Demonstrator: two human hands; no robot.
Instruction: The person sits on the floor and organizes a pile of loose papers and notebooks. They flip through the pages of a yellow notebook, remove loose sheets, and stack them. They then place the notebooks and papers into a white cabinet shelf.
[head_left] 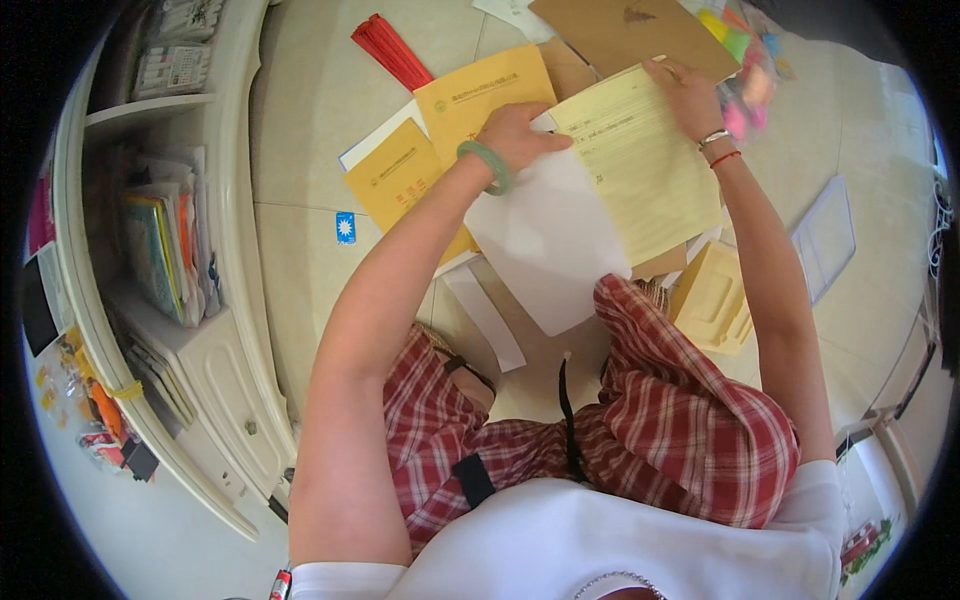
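In my right hand (688,98) is the top edge of a pale yellow sheet (660,190) with printed lines, pinched between thumb and fingers. My left hand (517,138), a green bangle at its wrist, is closed on the upper edge of a white sheet (545,235). This white paper hangs down beside the yellow one, its lower end near my knee. Under and left of my left hand lie two yellow-orange envelopes, a larger envelope (475,95) and a smaller envelope (395,175). A brown board or folder (625,35) lies beyond the yellow sheet.
On the tiled floor lie a red bundle of strips (390,52), a blue card (345,228), a white paper strip (485,315), a cream plastic tray (705,290), a clear sleeve (825,235) and colourful soft items (750,80). A white cabinet (225,350) with shelved papers stands at left.
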